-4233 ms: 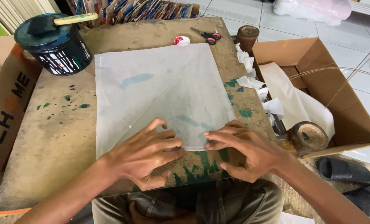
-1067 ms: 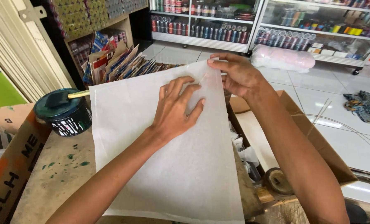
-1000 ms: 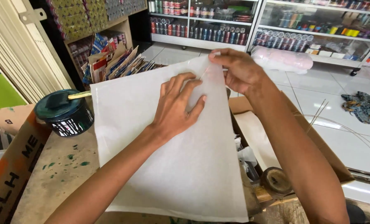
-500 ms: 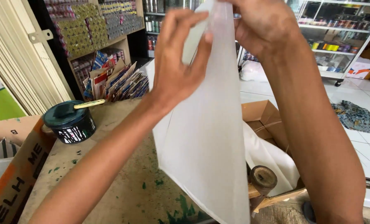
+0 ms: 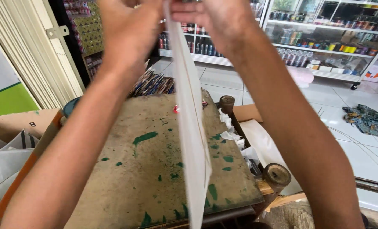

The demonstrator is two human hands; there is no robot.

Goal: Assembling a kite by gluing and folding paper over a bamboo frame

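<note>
Left hand [image 5: 129, 32] raised at 11 o'clock of the view, fingers closed on the top edge of a white sheet [image 5: 193, 140]. Right hand [image 5: 214, 21] at 12 o'clock, just beside the left, also pinching that top edge; fingertips partly cut off by the frame's upper border. Sheet hanging edge-on between the two forearms, running from 12 o'clock down toward 6, lifted off the table, lower corner over the table's near edge.

Below the sheet: worn brown tabletop [image 5: 134, 178] spattered with green paint. Small red-and-white object [image 5: 176, 109] at the table's far edge, half hidden behind the sheet. Dark paint can [image 5: 70, 106] at 9 o'clock, mostly covered by the left forearm. Wooden post tops at 1 o'clock [image 5: 227, 101] and 4 o'clock [image 5: 277, 174] of the table. Crumpled white scraps [image 5: 233, 138] along the right edge. Open cardboard box [image 5: 256, 127] to the right, pale paper inside. Stacked booklets [image 5: 153, 85] beyond the far edge. Glass shelves of bottles [image 5: 320, 42] at 2 o'clock. Patterned cloth [image 5: 369, 121] on the tiled floor at 3 o'clock.
</note>
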